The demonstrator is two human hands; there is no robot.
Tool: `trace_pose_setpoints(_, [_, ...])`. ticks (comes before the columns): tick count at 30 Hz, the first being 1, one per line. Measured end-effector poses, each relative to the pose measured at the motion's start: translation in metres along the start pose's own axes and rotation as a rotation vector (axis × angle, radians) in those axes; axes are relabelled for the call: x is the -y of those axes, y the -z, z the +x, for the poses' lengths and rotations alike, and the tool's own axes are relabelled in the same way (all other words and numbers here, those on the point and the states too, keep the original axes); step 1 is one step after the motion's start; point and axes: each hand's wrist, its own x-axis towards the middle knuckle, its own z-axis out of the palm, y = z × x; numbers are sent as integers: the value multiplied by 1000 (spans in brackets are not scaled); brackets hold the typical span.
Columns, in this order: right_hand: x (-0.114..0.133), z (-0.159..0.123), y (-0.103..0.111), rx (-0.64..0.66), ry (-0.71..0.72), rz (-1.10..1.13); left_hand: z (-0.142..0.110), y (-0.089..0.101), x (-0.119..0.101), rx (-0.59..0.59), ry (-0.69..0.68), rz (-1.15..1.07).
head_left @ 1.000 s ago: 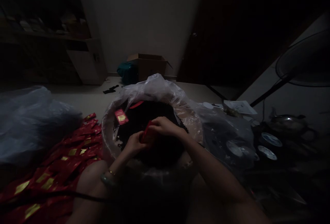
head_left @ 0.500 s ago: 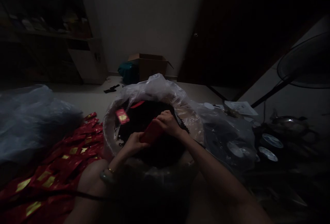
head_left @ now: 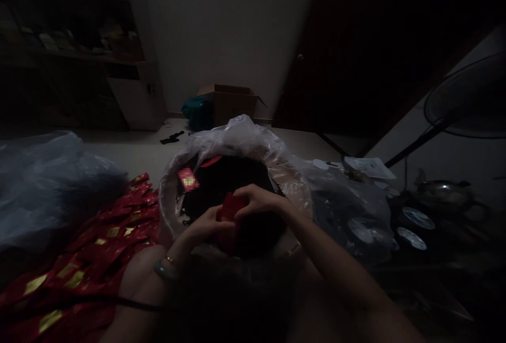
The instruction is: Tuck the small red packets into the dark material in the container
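Both hands are closed on one red packet (head_left: pixel 231 208) over a round tub (head_left: pixel 163 208) lined with clear plastic. My left hand (head_left: pixel 209 222) grips the packet's left side, thumb across its front. My right hand (head_left: pixel 255 199) pinches its upper right edge. Below the hands, dark loose material (head_left: pixel 253 172) fills much of the tub; its kind is too dim to make out. Another red packet (head_left: pixel 187 179), with a pale patch, lies at the tub's left inner side. A red strip (head_left: pixel 211 161) rests near the far rim.
Many red packets with gold labels (head_left: pixel 114 232) are heaped at left, beside a large plastic bag (head_left: pixel 51 190). A cardboard box (head_left: pixel 235 103) stands by the wall. At right are a clear bag (head_left: pixel 348 211), dishes (head_left: pixel 419 217), a teapot (head_left: pixel 445 193) and a fan (head_left: pixel 470 95).
The red packet was tilted up to the right half a second ago; now it stands more upright and lower. My right hand has moved down, its thumb now nearer the left hand.
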Motion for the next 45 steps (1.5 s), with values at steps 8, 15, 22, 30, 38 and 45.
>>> trace_pose_setpoints(8, [-4, 0, -3, 23, -79, 169, 2, 5, 6, -16, -24, -83])
trace_pose_setpoints(15, [-2, 5, -8, -52, -58, 84, 10, 3, 4, -251, -37, -65])
trace_pose_setpoints(22, [-19, 1, 16, -328, -74, 123, 5, 7, -3, -332, -30, -54])
trace_pose_setpoints(30, [-8, 4, -16, -417, -105, -73, 7, 3, 2, -398, -160, -90])
trace_pose_setpoints(38, [-21, 18, -34, -503, -268, 257, 7, 0, -2, -502, -140, -157])
trace_pose_setpoints(45, [-18, 14, -43, -658, -265, 327, 8, -2, 0, -500, -202, -167])
